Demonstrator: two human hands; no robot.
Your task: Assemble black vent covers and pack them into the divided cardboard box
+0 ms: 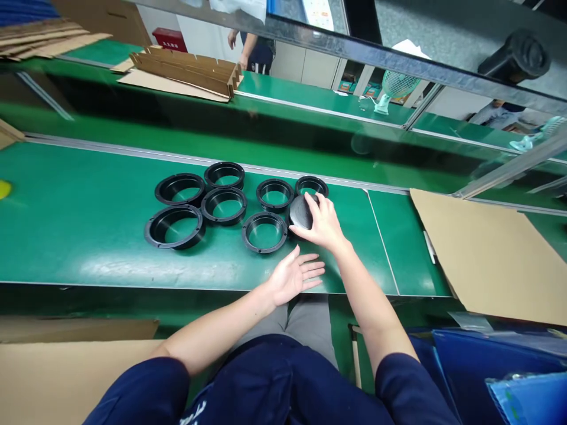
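Several black rings lie on the green table (110,236) in two clusters. The left cluster has a large ring (152,229) at its front. In the right cluster a smaller ring (264,250) lies nearest the table's front edge. My right hand (321,221) has its fingers wrapped round a black disc-like piece (301,211) at the right end of that cluster; the hand hides part of what lies under it. My left hand (295,276) is palm up over the front of the table, fingers spread, with nothing in it.
Flat cardboard (496,254) covers the table's right end. A metal rail and a clear panel run along the back. Cardboard dividers (186,71), a green fan (396,85) and another person's arm (248,48) are beyond. Blue sheets (496,366) lie low at the right.
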